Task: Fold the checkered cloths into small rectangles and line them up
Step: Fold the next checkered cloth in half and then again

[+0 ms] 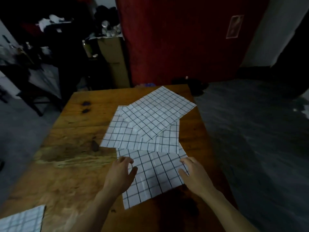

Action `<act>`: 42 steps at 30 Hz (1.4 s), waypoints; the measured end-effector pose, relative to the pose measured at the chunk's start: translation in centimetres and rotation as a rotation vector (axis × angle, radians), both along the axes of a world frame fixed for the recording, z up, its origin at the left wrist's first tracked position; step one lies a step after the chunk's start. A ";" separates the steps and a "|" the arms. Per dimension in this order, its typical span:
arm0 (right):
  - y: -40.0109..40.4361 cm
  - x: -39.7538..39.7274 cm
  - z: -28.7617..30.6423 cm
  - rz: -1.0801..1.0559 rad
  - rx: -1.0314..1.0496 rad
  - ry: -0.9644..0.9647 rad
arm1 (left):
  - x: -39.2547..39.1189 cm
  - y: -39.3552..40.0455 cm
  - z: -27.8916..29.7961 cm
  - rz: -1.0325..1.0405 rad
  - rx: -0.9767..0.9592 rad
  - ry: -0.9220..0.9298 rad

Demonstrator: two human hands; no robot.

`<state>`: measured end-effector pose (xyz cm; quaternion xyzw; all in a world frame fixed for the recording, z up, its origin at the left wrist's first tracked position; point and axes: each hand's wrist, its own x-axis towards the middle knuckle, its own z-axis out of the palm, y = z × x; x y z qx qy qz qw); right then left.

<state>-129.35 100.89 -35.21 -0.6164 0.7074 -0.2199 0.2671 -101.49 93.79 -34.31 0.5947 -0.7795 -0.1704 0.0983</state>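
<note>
Three white cloths with a black grid lie flat and overlapping on the wooden table (70, 173). The nearest checkered cloth (153, 178) lies between my hands. My left hand (121, 174) hovers over its left edge with fingers spread and curled. My right hand (192, 173) rests at its right edge, fingers apart, holding nothing. A middle cloth (123, 136) lies partly over the nearest one's far edge. On top of that, the far cloth (157, 111) lies at an angle. A fourth checkered cloth (21, 220) shows at the lower left corner.
The table's right edge runs close beside my right hand, with dark floor (250, 139) beyond. A red wall (184, 39) stands behind the table. A cardboard box (113, 61) and dark cluttered furniture (33, 56) stand at the back left.
</note>
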 end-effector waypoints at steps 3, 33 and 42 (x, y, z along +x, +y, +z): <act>-3.5 0.6 -0.4 0.013 0.006 0.019 | 0.4 -3.0 -0.6 -0.010 0.006 0.032; -26.3 8.8 -12.3 -0.002 -0.078 0.333 | -1.3 -24.2 -12.0 -0.102 -0.024 0.206; -25.6 6.7 -9.4 0.073 -0.158 0.122 | 0.5 -23.4 -9.9 -0.119 -0.109 0.139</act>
